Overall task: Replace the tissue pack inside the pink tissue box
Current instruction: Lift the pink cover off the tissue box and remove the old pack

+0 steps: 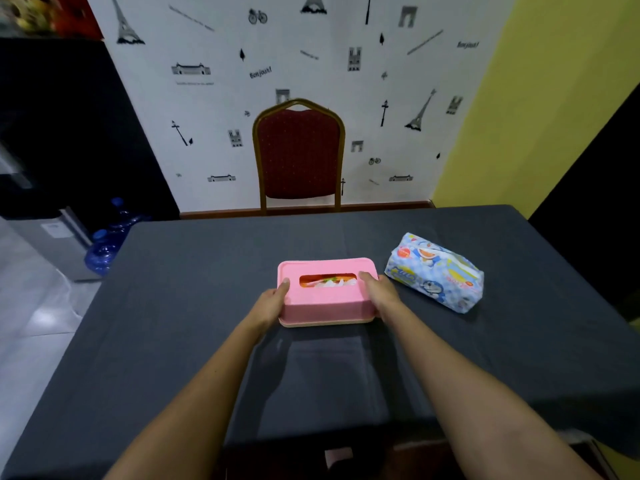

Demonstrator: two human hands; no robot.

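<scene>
The pink tissue box point(325, 303) stands in the middle of the table on a pale base, lid on. Through the slot in its lid an orange-and-white tissue pack point(327, 281) shows. My left hand point(273, 301) grips the box's left end, thumb on the lid's top. At the right end my right hand point(379, 292) holds the box the same way. A new blue-and-white cartoon tissue pack point(434, 271) lies on the table just right of the box, apart from both hands.
A dark grey cloth covers the table point(180, 306). A red chair point(299, 154) stands behind the far edge against the patterned wall. Blue water bottles point(104, 247) sit on the floor at the left.
</scene>
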